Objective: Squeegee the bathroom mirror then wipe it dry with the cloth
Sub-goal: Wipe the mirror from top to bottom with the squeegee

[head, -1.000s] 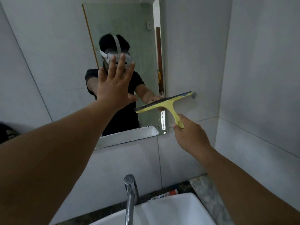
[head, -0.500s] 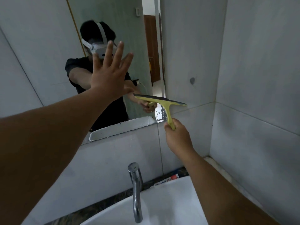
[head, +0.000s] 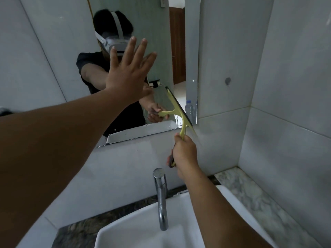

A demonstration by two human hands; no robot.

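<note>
We note the right hand point(head: 184, 154) closed around the handle of the yellow squeegee point(head: 180, 111), fingers wrapped from below, handle pointing down toward the wrist. The blade runs steeply tilted, upper end up and to the left, lower end down and to the right, lying at the lower right corner of the mirror point(head: 154, 51); the lower end of the blade passes over the mirror's bottom edge onto the white wall tile point(head: 223, 51) (we cannot tell whether the rubber edge actually touches the glass). The left hand point(head: 129, 72) is open, fingers spread and upright, palm toward the mirror near its middle; contact with the glass cannot be confirmed. Below the mirror, a chrome faucet point(head: 161, 194) stands at the back edge of the white sink point(head: 143, 235), which sits on a marbled counter point(head: 250, 194) that reaches into the right corner.
</note>
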